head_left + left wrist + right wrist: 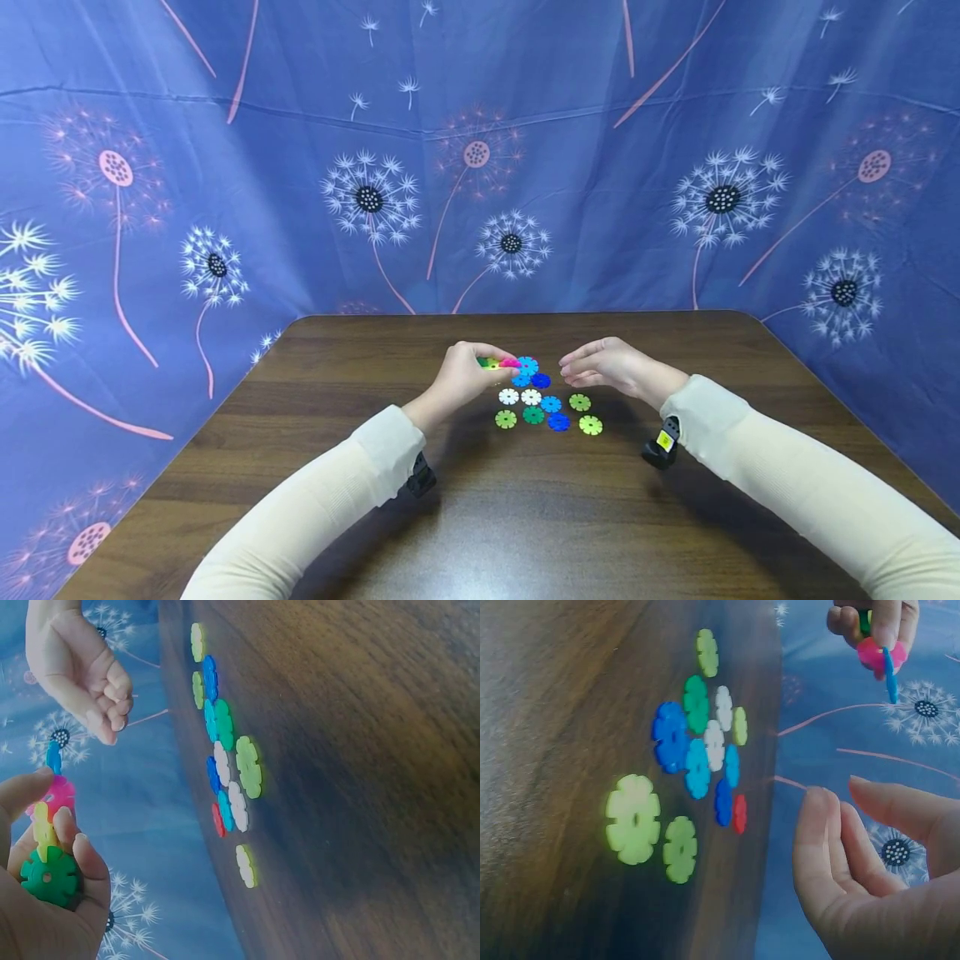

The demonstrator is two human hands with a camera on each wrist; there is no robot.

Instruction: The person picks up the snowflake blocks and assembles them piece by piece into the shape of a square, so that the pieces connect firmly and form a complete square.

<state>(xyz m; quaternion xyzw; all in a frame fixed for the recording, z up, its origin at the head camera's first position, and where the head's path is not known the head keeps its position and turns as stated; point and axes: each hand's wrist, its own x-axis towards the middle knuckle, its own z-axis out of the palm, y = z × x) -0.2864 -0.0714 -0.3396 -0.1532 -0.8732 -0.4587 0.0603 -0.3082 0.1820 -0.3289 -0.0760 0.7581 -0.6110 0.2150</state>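
Observation:
My left hand (pixel 463 377) grips a short chain of notched plastic flower discs above the tabletop. In the left wrist view the chain runs from a green disc (pixel 49 879) in the fingers through a yellow disc (pixel 43 829) and a pink disc (pixel 60 795) to a light blue disc (pixel 54 757) at the free end. Facing it from the right, my right hand (pixel 618 368) hovers with nothing in it, the thumb apart from loosely bent fingers. Loose discs lie flat below and between the hands, among them a white disc (pixel 508 397) and a green disc (pixel 533 415).
Two lime discs (pixel 634 819) lie nearest the right hand. A red disc (pixel 739 814) sits toward the far side of the group. The brown wooden table (pixel 495 517) ends at a blue dandelion-print cloth (pixel 600 250) hanging behind it.

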